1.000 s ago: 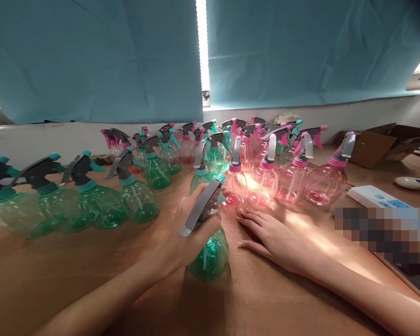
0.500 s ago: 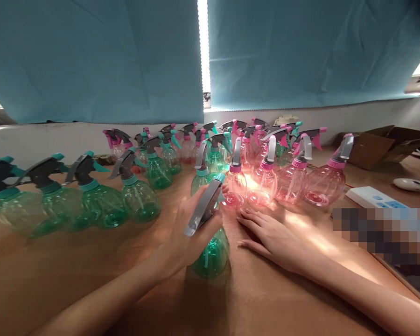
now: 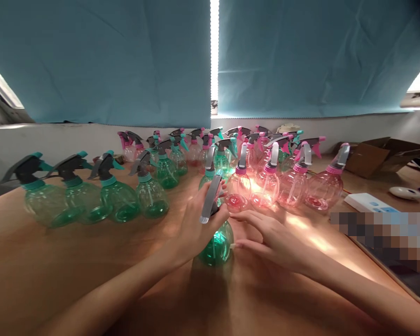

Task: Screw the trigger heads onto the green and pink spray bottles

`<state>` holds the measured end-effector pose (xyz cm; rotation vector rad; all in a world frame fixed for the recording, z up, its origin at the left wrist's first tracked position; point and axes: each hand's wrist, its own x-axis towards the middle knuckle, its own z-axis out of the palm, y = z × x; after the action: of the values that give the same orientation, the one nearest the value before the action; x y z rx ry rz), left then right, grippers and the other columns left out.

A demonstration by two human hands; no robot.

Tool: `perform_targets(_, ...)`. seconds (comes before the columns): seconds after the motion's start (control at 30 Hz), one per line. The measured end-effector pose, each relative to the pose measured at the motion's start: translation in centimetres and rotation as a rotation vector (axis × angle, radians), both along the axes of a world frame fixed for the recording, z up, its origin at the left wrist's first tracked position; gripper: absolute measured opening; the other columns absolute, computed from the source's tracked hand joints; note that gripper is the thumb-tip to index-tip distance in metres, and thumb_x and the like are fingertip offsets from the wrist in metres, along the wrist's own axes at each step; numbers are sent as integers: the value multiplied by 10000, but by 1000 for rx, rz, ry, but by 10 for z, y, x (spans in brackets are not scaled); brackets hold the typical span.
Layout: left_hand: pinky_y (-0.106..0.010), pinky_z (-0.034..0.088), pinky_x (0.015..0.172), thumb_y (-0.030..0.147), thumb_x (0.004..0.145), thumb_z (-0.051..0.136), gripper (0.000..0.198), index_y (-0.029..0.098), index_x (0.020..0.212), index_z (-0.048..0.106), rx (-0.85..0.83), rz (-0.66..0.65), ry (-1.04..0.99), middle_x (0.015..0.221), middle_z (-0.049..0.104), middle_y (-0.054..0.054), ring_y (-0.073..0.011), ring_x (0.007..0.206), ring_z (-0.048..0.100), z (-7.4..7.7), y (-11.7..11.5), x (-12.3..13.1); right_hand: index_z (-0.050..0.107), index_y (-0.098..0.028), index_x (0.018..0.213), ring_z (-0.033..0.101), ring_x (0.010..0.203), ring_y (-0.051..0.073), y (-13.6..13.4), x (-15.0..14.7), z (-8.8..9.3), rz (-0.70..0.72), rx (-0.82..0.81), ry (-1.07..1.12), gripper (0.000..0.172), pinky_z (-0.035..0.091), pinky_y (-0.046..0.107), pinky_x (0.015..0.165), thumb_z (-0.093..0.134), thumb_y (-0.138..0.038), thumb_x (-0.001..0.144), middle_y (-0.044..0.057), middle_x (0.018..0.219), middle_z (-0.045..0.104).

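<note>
Surface (image 3: 126, 294) of brown wood tone carries a green spray bottle (image 3: 215, 249), upright at six o'clock, the left hand (image 3: 199, 219) wrapped around its neck. Towards five, the right hand (image 3: 273, 238) is loosely spread just beside it; whether they touch I cannot tell. Farther off, green bottles (image 3: 121, 203) line up towards nine, pink bottles (image 3: 294, 189) towards three. Mixed-colour bottles (image 3: 167, 173) crowd behind; blue curtains (image 3: 108, 60) hang towards twelve.
</note>
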<state>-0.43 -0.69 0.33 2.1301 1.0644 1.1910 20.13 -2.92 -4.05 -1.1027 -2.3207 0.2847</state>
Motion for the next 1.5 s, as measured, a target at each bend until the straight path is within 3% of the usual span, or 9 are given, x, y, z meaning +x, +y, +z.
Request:
perform_targets(0.13, -324, 511, 799, 200, 869, 556, 314, 218, 1183, 556, 22, 67, 40, 1079, 651, -53, -184, 918, 628, -1, 5, -13, 531, -230, 1316, 676, 1020, 303, -3, -37, 23, -40, 3, 9, 596, 545, 446, 863, 659, -575, 846, 98, 1145, 706)
perform_targets(0.3, -307, 507, 725, 303, 877, 581, 321, 204, 1181, 569, -17, 131, 76, 1029, 656, -54, -168, 817, 605, 8, 8, -38, 578, -192, 1099, 650, 1026, 280, 8, -86, 32, 12, -20, 121, 434, 547, 393, 830, 745, -470, 810, 93, 1088, 687)
perform_targets(0.4, -355, 527, 802, 389, 844, 647, 478, 205, 1267, 522, -62, 184, 87, 1135, 643, -85, -205, 910, 632, 12, 5, -60, 573, -176, 1064, 630, 1034, 281, 19, -104, 30, 21, -19, 110, 371, 536, 413, 840, 716, -437, 843, 100, 1069, 665)
perform_targets(0.47, -408, 524, 894, 427, 828, 668, 589, 214, 1340, 468, -99, 225, 45, 1247, 606, -112, -257, 1089, 615, 11, 0, -77, 562, -165, 1123, 611, 1064, 291, 27, -110, 31, -2, -17, 66, 393, 521, 432, 869, 703, -415, 855, 114, 1104, 649)
perform_targets(0.6, -496, 493, 972, 405, 842, 646, 480, 222, 1266, 516, -135, 344, -26, 1278, 600, -124, -315, 1172, 591, 3, -10, -113, 549, -141, 1206, 568, 1124, 316, 46, -119, 33, -65, 8, -21, 467, 483, 456, 928, 672, -441, 871, 142, 1159, 635)
perform_targets(0.77, -442, 541, 904, 434, 835, 628, 356, 237, 1127, 580, -230, 421, -42, 1189, 654, -103, -301, 1115, 626, -10, -22, -141, 522, -144, 1277, 543, 1169, 325, 70, -129, 36, -125, 3, -91, 525, 463, 441, 936, 656, -453, 874, 139, 1209, 640)
perform_targets(1.1, -368, 532, 797, 346, 854, 586, 231, 224, 1045, 631, -330, 357, 21, 1001, 699, -64, -240, 902, 674, -29, -25, -148, 585, -108, 1153, 593, 1104, 345, 89, -144, 39, -231, -10, -114, 444, 487, 430, 851, 645, -447, 873, 186, 1155, 654)
perform_targets(1.37, -334, 526, 724, 381, 863, 586, 212, 213, 979, 641, -388, 278, 36, 929, 707, -61, -236, 839, 675, -33, -23, -133, 550, -108, 1261, 624, 1100, 348, 91, -146, 36, -268, -8, -89, 500, 509, 436, 840, 649, -415, 879, 193, 1217, 654)
perform_targets(1.5, -328, 514, 718, 395, 888, 561, 223, 203, 974, 634, -404, 219, 93, 932, 704, -62, -228, 824, 669, -37, -24, -130, 483, -66, 1354, 593, 1189, 343, 91, -148, 33, -259, 14, -57, 607, 496, 438, 925, 673, -386, 875, 221, 1310, 610)
